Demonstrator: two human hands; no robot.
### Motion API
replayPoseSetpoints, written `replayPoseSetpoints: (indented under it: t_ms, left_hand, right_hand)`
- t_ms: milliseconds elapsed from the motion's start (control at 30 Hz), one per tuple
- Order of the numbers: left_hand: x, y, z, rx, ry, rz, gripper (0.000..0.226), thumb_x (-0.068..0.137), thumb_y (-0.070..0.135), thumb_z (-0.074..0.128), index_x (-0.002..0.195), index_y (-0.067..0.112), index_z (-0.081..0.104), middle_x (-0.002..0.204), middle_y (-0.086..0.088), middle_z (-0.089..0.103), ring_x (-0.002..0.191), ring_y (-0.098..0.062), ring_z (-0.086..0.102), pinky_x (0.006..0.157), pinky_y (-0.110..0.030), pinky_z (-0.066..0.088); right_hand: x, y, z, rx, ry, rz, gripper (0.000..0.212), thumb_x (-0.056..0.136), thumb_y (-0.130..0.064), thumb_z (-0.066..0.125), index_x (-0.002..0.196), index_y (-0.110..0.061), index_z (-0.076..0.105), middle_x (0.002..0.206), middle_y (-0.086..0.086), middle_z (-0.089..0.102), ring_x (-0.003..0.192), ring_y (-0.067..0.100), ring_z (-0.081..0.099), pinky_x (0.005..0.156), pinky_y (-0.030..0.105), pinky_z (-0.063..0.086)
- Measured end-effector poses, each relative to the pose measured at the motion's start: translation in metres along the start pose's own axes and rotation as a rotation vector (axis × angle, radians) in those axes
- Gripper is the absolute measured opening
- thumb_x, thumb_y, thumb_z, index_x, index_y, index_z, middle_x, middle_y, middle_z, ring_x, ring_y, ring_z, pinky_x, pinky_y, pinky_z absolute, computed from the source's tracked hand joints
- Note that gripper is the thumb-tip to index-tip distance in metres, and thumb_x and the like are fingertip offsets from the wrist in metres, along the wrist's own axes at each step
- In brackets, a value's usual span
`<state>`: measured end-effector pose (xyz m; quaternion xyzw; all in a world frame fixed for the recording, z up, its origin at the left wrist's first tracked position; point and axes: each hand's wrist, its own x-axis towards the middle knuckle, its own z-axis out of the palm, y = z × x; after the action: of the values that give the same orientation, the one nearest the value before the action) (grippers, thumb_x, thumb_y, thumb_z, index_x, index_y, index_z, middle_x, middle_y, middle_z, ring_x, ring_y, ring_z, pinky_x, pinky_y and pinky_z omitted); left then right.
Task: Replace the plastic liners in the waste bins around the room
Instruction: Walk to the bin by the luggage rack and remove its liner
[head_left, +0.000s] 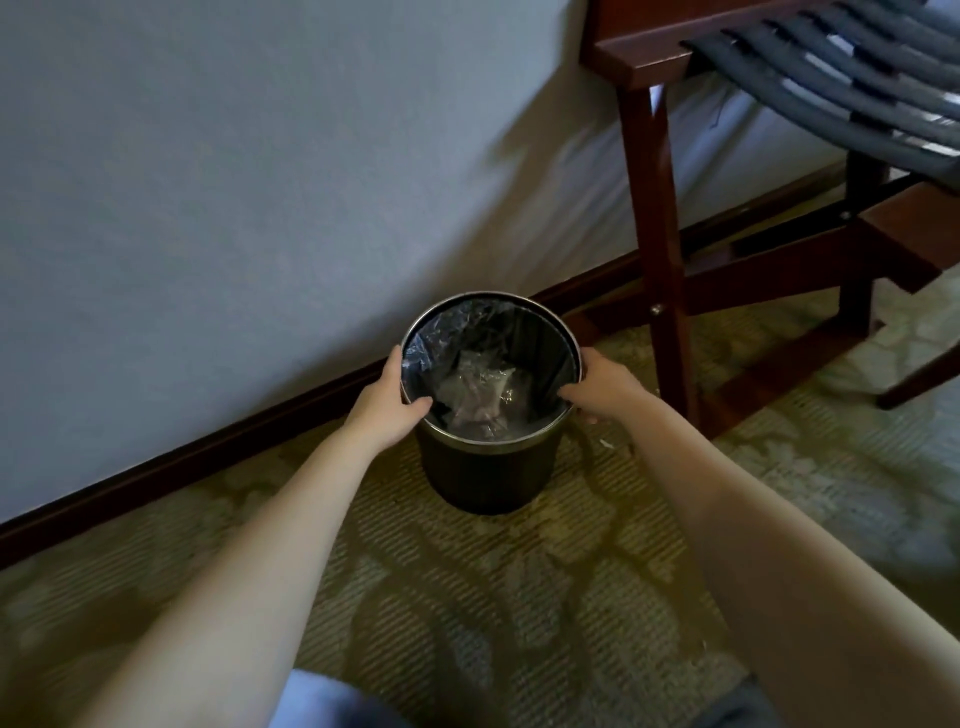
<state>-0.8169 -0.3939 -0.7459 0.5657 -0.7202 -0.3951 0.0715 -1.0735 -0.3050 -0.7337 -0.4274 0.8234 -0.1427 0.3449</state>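
"Between the two hands, in the head view, what stands?"

"A dark round waste bin (488, 470), upright on the patterned carpet (519, 597), near the wall's brown skirting board (208, 447). Both hands grip its metal rim (485, 297), one at each side."

"How do the fingers of the left hand (387, 408) lie?"

"Its thumb (420, 404) hooks over the rim into the bin, and its fingers (396, 364) curl round the outside, so the rim is pinched between them."

"And the right hand (608, 387)?"

"Much the same: a digit (569, 391) reaches over the rim and points inward, while the others wrap the outer wall. Which digit it is, I cannot tell."

"Where is the liner?"

"A dark plastic liner (439, 338) lies inside the bin, below and between the two inward digits, slack and crumpled against the wall beyond the left thumb. Whether either digit touches it I cannot tell. Crumpled clear wrapping (483, 397) sits at the bottom, lower than all the fingertips."

"Anything beyond the right fingers?"

"A reddish wooden rack (670, 270) with dark straps (831, 78), apart from the bin."
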Motion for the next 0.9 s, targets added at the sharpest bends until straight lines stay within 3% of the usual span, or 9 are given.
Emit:
replayPoseSetpoints:
  t_ms: [133, 200, 267, 333, 433, 567, 633, 800, 900]
  left_hand:
    - [-0.011, 0.005, 0.003, -0.045, 0.018, -0.012, 0.079, 0.095, 0.019, 0.055, 0.153, 0.03, 0.003, 0.153, -0.006, 0.033, 0.133, -0.029, 0.042, 0.104, -0.041, 0.04]
    - [-0.014, 0.006, 0.002, -0.061, 0.03, -0.01, 0.076, 0.095, 0.013, 0.053, 0.154, 0.028, 0.006, 0.132, 0.001, 0.051, 0.113, -0.021, 0.055, 0.096, -0.039, 0.045]
    - [-0.016, 0.009, 0.002, -0.067, 0.039, -0.004, 0.074, 0.095, 0.009, 0.051, 0.154, 0.026, 0.009, 0.105, 0.01, 0.05, 0.081, -0.004, 0.05, 0.088, -0.036, 0.05]
    - [-0.019, 0.014, 0.0, -0.083, 0.066, 0.003, 0.073, 0.095, 0.008, 0.051, 0.154, 0.024, 0.011, 0.121, -0.002, 0.055, 0.07, 0.003, 0.04, 0.078, -0.031, 0.048]
    - [-0.022, 0.021, -0.007, -0.112, 0.113, 0.042, 0.073, 0.094, 0.008, 0.052, 0.154, 0.024, 0.012, 0.149, -0.007, 0.038, 0.083, -0.002, 0.052, 0.078, -0.029, 0.047]
    - [-0.024, 0.03, -0.019, -0.149, 0.177, 0.067, 0.07, 0.093, 0.009, 0.053, 0.152, 0.023, 0.019, 0.143, -0.002, 0.043, 0.091, -0.02, 0.062, 0.069, -0.026, 0.049]
    - [-0.023, 0.036, -0.027, -0.162, 0.21, 0.077, 0.067, 0.092, 0.011, 0.054, 0.151, 0.024, 0.024, 0.149, -0.003, 0.038, 0.101, -0.023, 0.062, 0.07, -0.023, 0.047]
    - [-0.03, 0.051, -0.049, -0.175, 0.276, 0.092, 0.063, 0.09, 0.01, 0.054, 0.148, 0.022, 0.032, 0.149, -0.003, 0.04, 0.127, -0.025, 0.048, 0.091, -0.027, 0.04]
    - [-0.035, 0.064, -0.064, -0.165, 0.312, 0.104, 0.06, 0.089, 0.01, 0.054, 0.146, 0.022, 0.037, 0.148, -0.002, 0.042, 0.112, -0.015, 0.055, 0.083, -0.018, 0.036]
  right_hand:
    - [-0.007, -0.006, 0.005, 0.044, -0.007, -0.004, 0.051, 0.091, -0.016, 0.054, 0.138, -0.013, 0.035, 0.091, 0.013, 0.068, 0.077, 0.029, 0.071, 0.072, 0.043, 0.061]
    - [-0.01, -0.009, 0.006, 0.037, 0.032, -0.017, 0.047, 0.091, -0.016, 0.053, 0.136, -0.014, 0.038, 0.093, 0.01, 0.067, 0.074, 0.027, 0.071, 0.071, 0.042, 0.061]
    - [-0.013, -0.01, 0.005, 0.021, 0.079, -0.028, 0.045, 0.092, -0.018, 0.053, 0.135, -0.016, 0.041, 0.099, 0.006, 0.065, 0.075, 0.025, 0.069, 0.07, 0.04, 0.06]
    - [-0.016, -0.012, 0.001, 0.038, 0.119, -0.047, 0.044, 0.092, -0.018, 0.054, 0.135, -0.018, 0.042, 0.103, 0.004, 0.063, 0.078, 0.023, 0.067, 0.071, 0.039, 0.059]
    - [-0.021, -0.015, -0.008, 0.054, 0.161, -0.089, 0.046, 0.093, -0.018, 0.054, 0.138, -0.02, 0.042, 0.11, 0.004, 0.064, 0.087, 0.022, 0.065, 0.071, 0.037, 0.054]
    - [-0.029, -0.024, -0.021, 0.076, 0.23, -0.145, 0.047, 0.094, -0.019, 0.053, 0.14, -0.019, 0.043, 0.113, 0.003, 0.065, 0.084, 0.018, 0.058, 0.062, 0.028, 0.043]
    - [-0.033, -0.03, -0.029, 0.1, 0.276, -0.181, 0.045, 0.094, -0.019, 0.052, 0.139, -0.02, 0.044, 0.1, -0.001, 0.066, 0.074, 0.013, 0.057, 0.053, 0.024, 0.037]
    - [-0.044, -0.046, -0.042, 0.148, 0.341, -0.221, 0.046, 0.094, -0.021, 0.053, 0.139, -0.017, 0.045, 0.088, -0.003, 0.062, 0.075, 0.017, 0.061, 0.056, 0.026, 0.04]
    - [-0.048, -0.056, -0.053, 0.21, 0.392, -0.226, 0.044, 0.094, -0.024, 0.055, 0.137, -0.017, 0.047, 0.087, -0.002, 0.063, 0.07, 0.014, 0.059, 0.055, 0.025, 0.039]
